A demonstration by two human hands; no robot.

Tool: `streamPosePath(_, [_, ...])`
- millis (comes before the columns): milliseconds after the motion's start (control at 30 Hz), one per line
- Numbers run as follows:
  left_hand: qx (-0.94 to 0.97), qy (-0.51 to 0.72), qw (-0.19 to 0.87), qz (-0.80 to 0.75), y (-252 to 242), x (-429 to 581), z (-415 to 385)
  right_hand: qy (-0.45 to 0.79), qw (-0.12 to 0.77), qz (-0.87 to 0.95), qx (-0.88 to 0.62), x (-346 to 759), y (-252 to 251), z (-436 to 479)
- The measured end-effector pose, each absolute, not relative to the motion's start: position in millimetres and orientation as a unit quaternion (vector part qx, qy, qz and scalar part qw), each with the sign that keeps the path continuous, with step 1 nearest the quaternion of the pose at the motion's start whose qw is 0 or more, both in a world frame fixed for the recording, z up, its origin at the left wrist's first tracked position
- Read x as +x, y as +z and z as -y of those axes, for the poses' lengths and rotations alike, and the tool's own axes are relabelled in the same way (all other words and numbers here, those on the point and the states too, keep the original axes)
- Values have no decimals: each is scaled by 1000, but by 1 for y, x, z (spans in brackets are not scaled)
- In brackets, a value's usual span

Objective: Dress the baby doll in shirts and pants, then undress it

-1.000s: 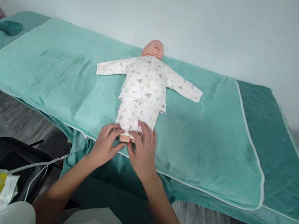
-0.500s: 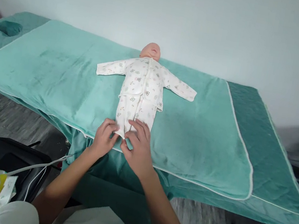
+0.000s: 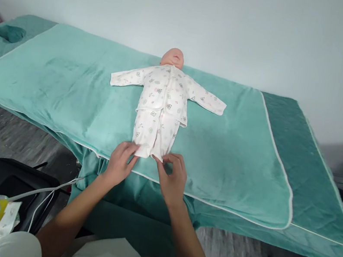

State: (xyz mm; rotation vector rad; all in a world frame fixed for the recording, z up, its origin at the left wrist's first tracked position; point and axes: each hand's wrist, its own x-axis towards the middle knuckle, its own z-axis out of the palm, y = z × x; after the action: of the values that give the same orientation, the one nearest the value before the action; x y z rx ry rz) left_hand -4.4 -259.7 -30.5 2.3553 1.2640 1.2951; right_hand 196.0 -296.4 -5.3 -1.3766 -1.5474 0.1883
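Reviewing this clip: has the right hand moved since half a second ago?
Yes. Judged against the doll's head, the right hand has shifted toward picture right and slightly down, now at the trousers' right-hand cuff.

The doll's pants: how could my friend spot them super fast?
Find the long table covered in green, beside the pale wall. On it lies a doll; its pants reach down to the left hand and right hand. Unlike the similarly printed jacket just above, they have two legs and no sleeves.
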Motion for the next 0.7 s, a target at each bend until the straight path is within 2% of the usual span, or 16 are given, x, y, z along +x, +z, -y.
streamPosePath(100, [804, 416, 76, -419, -24, -1, 260, 54, 527, 642, -555, 195, 3, 298])
streamPosePath(300, [781, 461, 86, -412, -17, 6, 263, 66, 552, 622, -551, 198, 19, 314])
streamPosePath(567, [759, 498, 77, -413, -26, 2, 271, 139, 474, 668, -556, 204, -9, 315])
streamPosePath(700, [762, 481, 141, -409, -15, -5, 274, 186, 505, 651, -535, 223, -11, 309])
